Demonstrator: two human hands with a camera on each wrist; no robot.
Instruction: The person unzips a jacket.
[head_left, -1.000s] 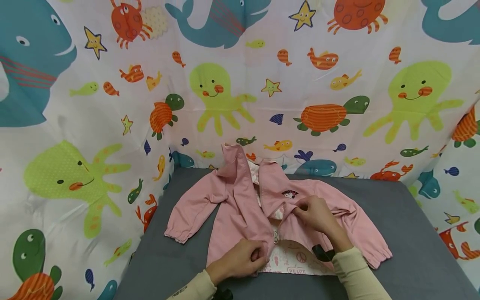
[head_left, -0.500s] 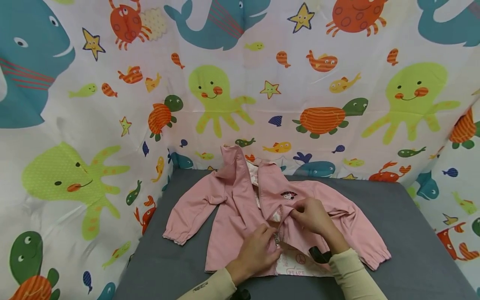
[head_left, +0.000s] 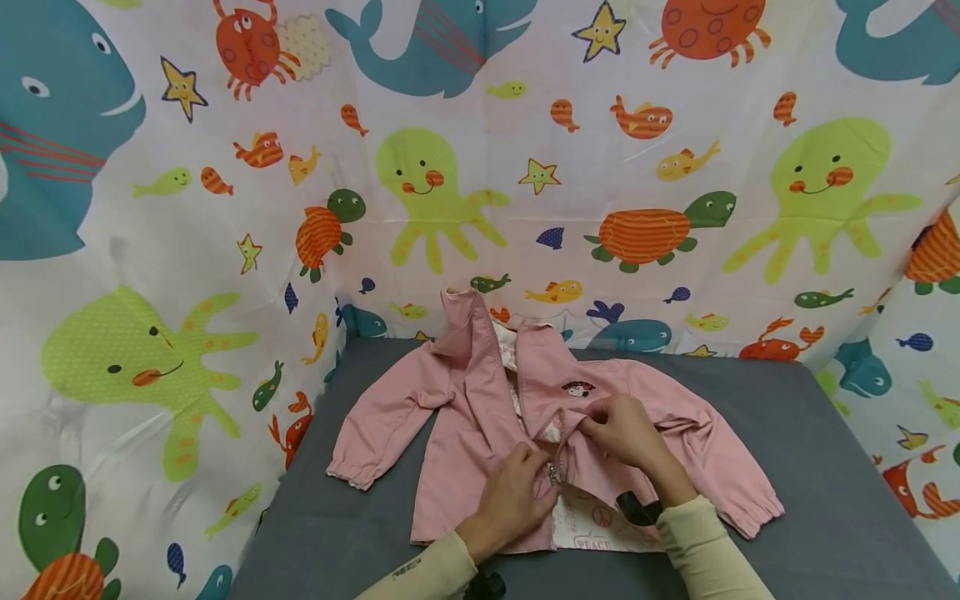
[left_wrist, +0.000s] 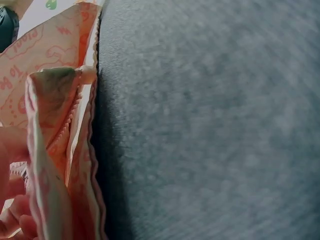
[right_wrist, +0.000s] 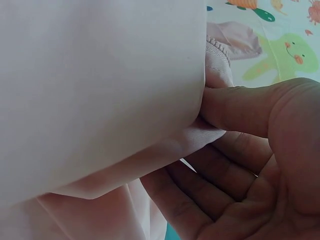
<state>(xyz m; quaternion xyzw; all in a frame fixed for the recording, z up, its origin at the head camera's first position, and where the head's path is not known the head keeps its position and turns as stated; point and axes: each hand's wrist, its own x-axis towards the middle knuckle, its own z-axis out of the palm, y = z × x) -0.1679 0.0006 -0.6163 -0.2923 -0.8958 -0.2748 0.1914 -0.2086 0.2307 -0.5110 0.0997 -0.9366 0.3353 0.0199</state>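
Observation:
A pink child's jacket (head_left: pixel 472 433) lies spread out, its front partly open and a printed white lining (head_left: pixel 600 521) showing at the hem. Beside the metal zipper slider (head_left: pixel 554 472), my left hand (head_left: pixel 510 496) holds the left front edge with curled fingers. In the left wrist view, fingers (left_wrist: pixel 14 147) grip the folded edge, and zipper teeth show further along. Whether they touch the slider is hidden. My right hand (head_left: pixel 622 429) pinches the other front edge below the small chest emblem (head_left: pixel 578 389). The right wrist view shows the thumb (right_wrist: pixel 235 107) pressing the pink cloth against the fingers.
A dark grey cloth surface (head_left: pixel 757 408) lies under the jacket. White curtains (head_left: pixel 480 183) printed with sea animals stand behind and at both sides. The sleeves spread out left and right. A black wrist device (head_left: pixel 637 508) sits at my right wrist.
My left hand has moved up and right along the jacket's front, from the lower edge to beside the zipper slider. My right hand has kept its pinch and shifted only slightly.

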